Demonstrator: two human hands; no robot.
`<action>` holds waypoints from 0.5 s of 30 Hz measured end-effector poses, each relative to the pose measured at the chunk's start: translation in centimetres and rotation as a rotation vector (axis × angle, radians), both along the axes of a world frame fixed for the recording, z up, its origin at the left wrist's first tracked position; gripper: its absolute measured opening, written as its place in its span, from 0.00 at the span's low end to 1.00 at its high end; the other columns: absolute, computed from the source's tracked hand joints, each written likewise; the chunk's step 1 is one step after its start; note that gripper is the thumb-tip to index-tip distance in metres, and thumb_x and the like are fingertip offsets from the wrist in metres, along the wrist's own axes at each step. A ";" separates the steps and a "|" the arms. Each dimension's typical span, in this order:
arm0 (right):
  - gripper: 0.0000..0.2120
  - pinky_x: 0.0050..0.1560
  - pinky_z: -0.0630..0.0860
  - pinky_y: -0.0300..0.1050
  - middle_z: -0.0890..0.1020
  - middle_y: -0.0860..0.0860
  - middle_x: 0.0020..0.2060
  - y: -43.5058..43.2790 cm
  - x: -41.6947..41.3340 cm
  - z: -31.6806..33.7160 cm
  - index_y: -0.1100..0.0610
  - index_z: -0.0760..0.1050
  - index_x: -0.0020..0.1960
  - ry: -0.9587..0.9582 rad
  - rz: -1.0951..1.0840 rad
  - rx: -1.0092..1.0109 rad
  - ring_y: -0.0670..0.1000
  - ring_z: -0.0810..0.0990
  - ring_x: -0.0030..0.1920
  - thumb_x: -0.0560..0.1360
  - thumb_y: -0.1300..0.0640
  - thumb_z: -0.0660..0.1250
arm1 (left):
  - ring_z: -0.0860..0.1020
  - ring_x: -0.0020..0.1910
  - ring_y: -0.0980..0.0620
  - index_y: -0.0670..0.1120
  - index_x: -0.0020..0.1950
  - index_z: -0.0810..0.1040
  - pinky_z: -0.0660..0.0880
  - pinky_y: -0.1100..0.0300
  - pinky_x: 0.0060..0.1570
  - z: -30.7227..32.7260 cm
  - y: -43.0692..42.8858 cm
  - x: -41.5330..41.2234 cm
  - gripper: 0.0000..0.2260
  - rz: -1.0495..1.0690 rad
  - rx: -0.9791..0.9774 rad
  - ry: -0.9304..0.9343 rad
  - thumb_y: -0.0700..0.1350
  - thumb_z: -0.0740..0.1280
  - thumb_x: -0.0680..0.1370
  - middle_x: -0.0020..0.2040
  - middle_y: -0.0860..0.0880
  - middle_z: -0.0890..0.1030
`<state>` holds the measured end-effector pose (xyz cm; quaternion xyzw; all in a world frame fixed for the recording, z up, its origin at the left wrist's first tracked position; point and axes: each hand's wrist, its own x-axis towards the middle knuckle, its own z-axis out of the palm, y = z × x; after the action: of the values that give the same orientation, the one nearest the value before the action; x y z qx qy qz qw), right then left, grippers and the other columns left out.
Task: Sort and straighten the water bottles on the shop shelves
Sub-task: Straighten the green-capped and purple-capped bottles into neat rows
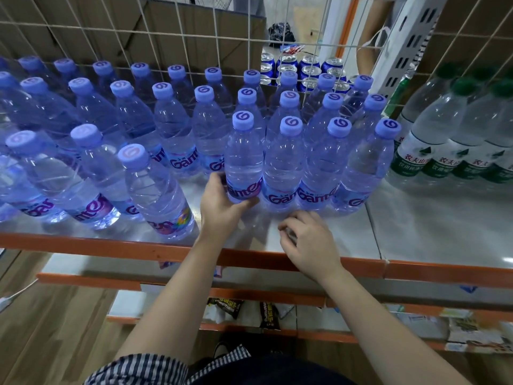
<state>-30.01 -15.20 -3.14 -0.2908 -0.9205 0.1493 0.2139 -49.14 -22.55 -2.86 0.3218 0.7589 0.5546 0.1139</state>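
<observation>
A white wire grid stands behind the gripped Ganten bottle, with brown cartons past it and blue drink cans showing through the mesh to that bottle's back right. Far to its right are green-capped water bottles with green and white labels. To its left, three purple-capped bottles stand out of line, nearer the shelf's orange front rail. Touching its right side is a front row of three matching bottles; more ranks crowd close behind it.

The gripped bottle is clear, tinted violet, upright on the grey shelf, with a lilac swirl-marked cap and a purple label facing forward. The left hand wraps its base, thumb across the label. The right hand sits in front of the bottle, to its right, fingers curled in, nothing visible in them.
</observation>
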 end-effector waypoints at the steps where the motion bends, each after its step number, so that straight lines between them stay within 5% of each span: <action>1: 0.07 0.48 0.71 0.43 0.80 0.49 0.44 0.0 0.0 0.0 0.55 0.81 0.46 0.002 0.002 -0.001 0.51 0.74 0.47 0.73 0.56 0.66 | 0.80 0.49 0.54 0.50 0.58 0.71 0.77 0.52 0.50 0.1 0.2 0.3 0.32 0.034 -0.013 0.012 0.54 0.80 0.59 0.54 0.54 0.80; 10: 0.05 0.49 0.72 0.43 0.80 0.49 0.45 0.1 0.0 0.0 0.55 0.81 0.48 0.003 0.026 0.003 0.50 0.74 0.49 0.74 0.57 0.68 | 0.72 0.54 0.49 0.41 0.59 0.71 0.67 0.58 0.46 1.0 0.6 1.2 0.35 0.098 -0.201 0.148 0.58 0.80 0.61 0.55 0.45 0.73; 15: 0.07 0.50 0.76 0.45 0.81 0.51 0.46 -0.4 -1.8 2.9 0.58 0.80 0.51 0.186 0.175 -0.128 0.50 0.79 0.48 0.75 0.61 0.65 | 0.73 0.61 0.45 0.40 0.68 0.70 0.68 0.60 0.54 4.5 -1.8 1.7 0.28 0.061 -0.235 0.331 0.48 0.75 0.73 0.62 0.43 0.73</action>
<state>-31.86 -15.63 -0.28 -0.2075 -0.9072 0.2518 0.2655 -47.42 -24.39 1.68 0.3699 0.8361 0.4049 0.0073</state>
